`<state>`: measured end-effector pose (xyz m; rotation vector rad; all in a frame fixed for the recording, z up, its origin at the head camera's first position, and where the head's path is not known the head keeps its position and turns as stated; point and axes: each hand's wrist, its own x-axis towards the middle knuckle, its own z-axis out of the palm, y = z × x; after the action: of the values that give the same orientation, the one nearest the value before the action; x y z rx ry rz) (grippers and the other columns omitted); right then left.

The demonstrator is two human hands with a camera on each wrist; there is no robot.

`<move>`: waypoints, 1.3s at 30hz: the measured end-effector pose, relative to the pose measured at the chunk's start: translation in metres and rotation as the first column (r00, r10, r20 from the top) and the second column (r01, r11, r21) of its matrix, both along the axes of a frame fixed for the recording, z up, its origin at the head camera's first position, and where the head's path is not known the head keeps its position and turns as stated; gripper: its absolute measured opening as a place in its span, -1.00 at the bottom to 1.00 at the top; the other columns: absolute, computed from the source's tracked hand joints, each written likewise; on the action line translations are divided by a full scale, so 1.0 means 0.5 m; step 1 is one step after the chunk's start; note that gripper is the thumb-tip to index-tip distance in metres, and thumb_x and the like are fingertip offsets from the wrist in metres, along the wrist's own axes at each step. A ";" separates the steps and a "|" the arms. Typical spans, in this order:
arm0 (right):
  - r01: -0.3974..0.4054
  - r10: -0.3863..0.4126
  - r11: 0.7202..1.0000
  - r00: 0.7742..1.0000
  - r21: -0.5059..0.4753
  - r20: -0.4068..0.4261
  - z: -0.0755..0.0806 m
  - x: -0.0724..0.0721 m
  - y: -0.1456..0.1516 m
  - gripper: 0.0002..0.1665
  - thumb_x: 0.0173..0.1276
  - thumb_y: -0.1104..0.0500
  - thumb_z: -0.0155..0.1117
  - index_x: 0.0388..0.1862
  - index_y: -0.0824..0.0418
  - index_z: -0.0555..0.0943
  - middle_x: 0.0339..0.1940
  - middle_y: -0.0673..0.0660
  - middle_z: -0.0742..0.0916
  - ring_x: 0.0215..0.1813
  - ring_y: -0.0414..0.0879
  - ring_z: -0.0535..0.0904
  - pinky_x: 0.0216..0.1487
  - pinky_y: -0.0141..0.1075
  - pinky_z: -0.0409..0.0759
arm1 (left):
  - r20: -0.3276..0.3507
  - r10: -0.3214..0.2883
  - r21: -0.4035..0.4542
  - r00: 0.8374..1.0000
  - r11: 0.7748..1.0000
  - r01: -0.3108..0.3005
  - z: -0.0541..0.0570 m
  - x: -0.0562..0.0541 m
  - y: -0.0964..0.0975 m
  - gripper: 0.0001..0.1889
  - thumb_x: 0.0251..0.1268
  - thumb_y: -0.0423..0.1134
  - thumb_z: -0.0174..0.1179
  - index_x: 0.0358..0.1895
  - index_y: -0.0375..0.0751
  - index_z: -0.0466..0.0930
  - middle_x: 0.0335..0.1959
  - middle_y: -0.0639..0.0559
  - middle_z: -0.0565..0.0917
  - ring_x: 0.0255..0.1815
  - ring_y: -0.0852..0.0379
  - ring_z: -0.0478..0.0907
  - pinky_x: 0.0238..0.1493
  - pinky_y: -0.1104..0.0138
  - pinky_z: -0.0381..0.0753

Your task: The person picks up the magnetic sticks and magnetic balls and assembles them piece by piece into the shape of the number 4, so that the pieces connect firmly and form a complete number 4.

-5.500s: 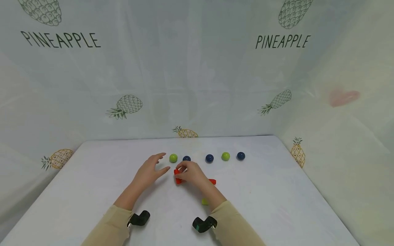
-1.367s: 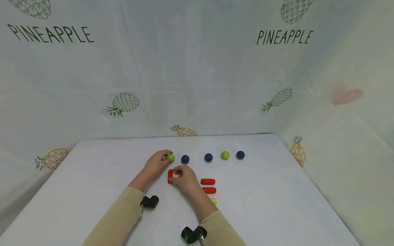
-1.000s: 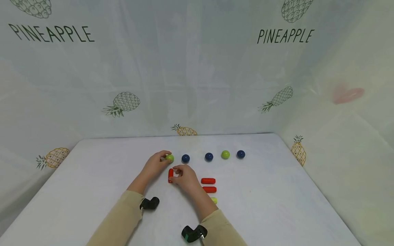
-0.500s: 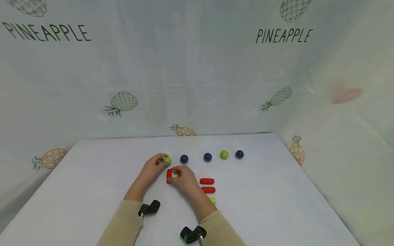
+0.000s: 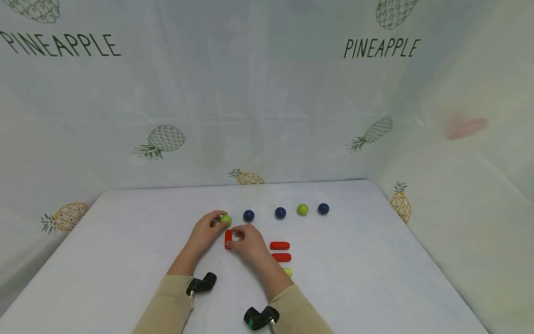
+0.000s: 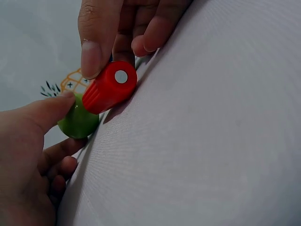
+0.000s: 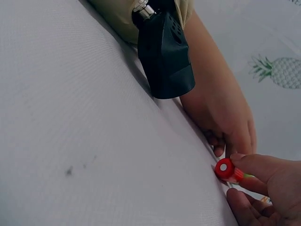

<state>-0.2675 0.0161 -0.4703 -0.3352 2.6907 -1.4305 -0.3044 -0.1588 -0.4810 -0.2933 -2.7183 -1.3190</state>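
pinched the green ball (image 5: 225, 220) between thumb and forefinger of the left hand (image 5: 205, 232), toward the far side of the table (image 5: 359, 278). gripped the red rod (image 5: 228, 239) in the right hand (image 5: 250, 243), just on the near side of the ball, with one end aimed at it; could not tell whether touching or slightly apart. judged the rod light and stiff, probably plastic, with ridges to help the grip (and a pale disc (image 6: 121, 76) in the near end, perhaps a magnet). seemed best held by the ribbed sides, leaving both ends bare. judged the ball hard, glossy, rather slippery and apt to roll, with little risk of breaking; seemed best taken across the widest part. noted also three blue balls (image 5: 248, 215), another green ball (image 5: 302, 209), two more red rods (image 5: 280, 246) and a lime piece (image 5: 288, 272), partly hidden. saw no container in any view.
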 end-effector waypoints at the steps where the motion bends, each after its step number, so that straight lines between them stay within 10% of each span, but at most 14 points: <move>1: -0.001 0.001 1.000 1.000 0.000 -0.002 0.000 0.000 0.000 -0.56 0.15 0.12 0.51 0.00 0.23 0.68 -0.31 -0.05 0.56 -0.33 -0.21 0.45 -0.32 -0.40 0.46 | -0.002 -0.001 -0.001 1.000 1.000 0.001 -0.001 0.000 0.000 -0.64 0.31 -0.14 0.29 0.12 -0.14 0.58 -0.10 -0.09 0.59 -0.31 0.07 0.38 -0.29 0.24 0.35; 39: 0.009 -0.009 1.000 1.000 0.015 0.000 0.013 0.003 -0.003 -0.59 0.14 0.13 0.51 -0.04 0.23 0.69 -0.34 -0.04 0.57 -0.37 -0.21 0.41 -0.39 -0.42 0.43 | -0.024 -0.012 -0.014 1.000 1.000 0.012 -0.003 -0.004 0.000 -0.74 0.33 -0.12 0.26 -0.03 -0.17 0.64 -0.30 0.01 0.57 -0.34 0.10 0.37 -0.29 0.24 0.34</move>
<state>-0.2660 0.0148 -0.4636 -0.3225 2.7055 -1.4114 -0.3065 -0.1589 -0.4826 -0.3255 -2.7110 -1.2919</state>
